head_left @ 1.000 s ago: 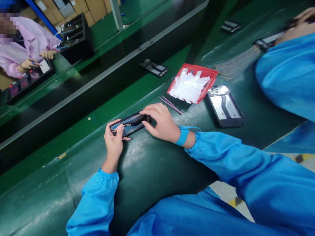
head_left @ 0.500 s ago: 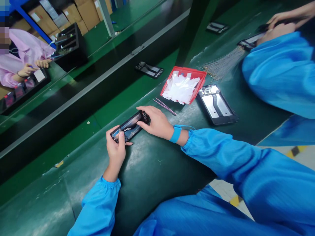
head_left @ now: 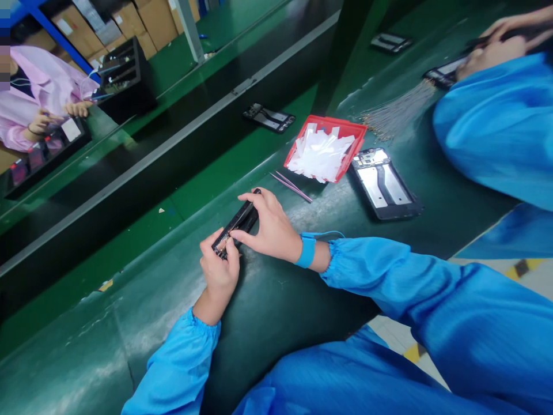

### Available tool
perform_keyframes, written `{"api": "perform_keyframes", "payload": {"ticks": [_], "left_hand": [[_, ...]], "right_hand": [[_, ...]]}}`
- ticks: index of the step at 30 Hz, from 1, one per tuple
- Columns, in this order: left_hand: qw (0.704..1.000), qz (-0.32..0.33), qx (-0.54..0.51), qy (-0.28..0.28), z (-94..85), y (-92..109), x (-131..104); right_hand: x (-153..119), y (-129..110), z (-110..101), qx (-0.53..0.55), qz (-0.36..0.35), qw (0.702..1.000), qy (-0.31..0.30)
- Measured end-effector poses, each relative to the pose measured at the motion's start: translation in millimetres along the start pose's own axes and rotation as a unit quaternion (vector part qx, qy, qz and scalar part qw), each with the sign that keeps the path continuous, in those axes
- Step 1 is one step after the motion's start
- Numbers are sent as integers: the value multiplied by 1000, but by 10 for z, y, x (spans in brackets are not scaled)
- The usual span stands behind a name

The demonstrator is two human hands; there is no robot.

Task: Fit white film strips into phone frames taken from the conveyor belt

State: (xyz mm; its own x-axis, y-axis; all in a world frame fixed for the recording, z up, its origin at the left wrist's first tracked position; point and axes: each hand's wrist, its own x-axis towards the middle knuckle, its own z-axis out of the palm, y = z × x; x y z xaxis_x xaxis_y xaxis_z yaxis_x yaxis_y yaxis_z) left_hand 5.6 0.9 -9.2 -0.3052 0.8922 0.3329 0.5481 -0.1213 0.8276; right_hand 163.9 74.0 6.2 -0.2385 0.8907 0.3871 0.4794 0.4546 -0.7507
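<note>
Between my two hands is a dark open phone frame (head_left: 239, 222), tilted so that it shows narrow and edge-on. My left hand (head_left: 219, 262) grips its lower left end, the thumb on the inner face. My right hand (head_left: 272, 226) holds the upper right end, with the thumb reaching down along the inside toward the left thumb. Purple tweezers (head_left: 292, 187) lie on the green mat (head_left: 268, 311) just beyond my right hand. A red tray (head_left: 362, 134) of white strips stands behind them. To its right lies another open phone frame (head_left: 387, 184) with silver inner plates.
A phone frame (head_left: 268, 118) rests on the green belt, another (head_left: 391, 42) farther right. Thin cables (head_left: 400, 109) lie near a co-worker's blue sleeve (head_left: 496, 127) and hands. Across the line, a person in pink works beside a black divided box (head_left: 125, 80).
The phone frame in my hands has tipped from showing its inner face to nearly edge-on. My left hand has moved right and slightly up, closer to my right hand.
</note>
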Motion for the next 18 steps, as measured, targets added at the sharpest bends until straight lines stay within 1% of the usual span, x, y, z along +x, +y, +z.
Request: {"api": "perform_keyframes", "payload": {"ticks": [3, 4, 5, 6, 8, 9, 11, 13, 15, 16, 18], "left_hand": [[998, 0, 23, 59, -38, 17, 96], [997, -11, 19, 69, -62, 28, 138], [997, -29, 4, 66, -88, 38, 180], [997, -51, -20, 50, -114, 43, 221], [992, -98, -83, -3, -155, 38, 290], [986, -119, -116, -28, -168, 27, 318], [968, -154, -191, -57, -176, -5, 361], [940, -187, -278, -65, -172, -40, 394], [913, -212, -341, -64, -163, -68, 417], [908, -218, -352, -63, -156, -78, 421], [918, -211, -331, -61, -139, -87, 409]], "right_hand": [[-30, -18, 14, -15, -2, 1000, -6], [-32, -7, 12, -21, -6, 1000, -14], [-25, 14, 4, -27, -12, 999, -22], [-9, 46, -9, -32, -22, 999, -29], [51, 132, -49, -42, -52, 997, -41], [89, 178, -74, -47, -67, 996, -46], [163, 255, -124, -59, -86, 993, -58], [203, 288, -163, -62, -67, 993, -76], [191, 269, -179, -39, -27, 992, -121], [168, 245, -178, -19, -13, 988, -153], [107, 188, -163, 14, -15, 976, -218]]}}
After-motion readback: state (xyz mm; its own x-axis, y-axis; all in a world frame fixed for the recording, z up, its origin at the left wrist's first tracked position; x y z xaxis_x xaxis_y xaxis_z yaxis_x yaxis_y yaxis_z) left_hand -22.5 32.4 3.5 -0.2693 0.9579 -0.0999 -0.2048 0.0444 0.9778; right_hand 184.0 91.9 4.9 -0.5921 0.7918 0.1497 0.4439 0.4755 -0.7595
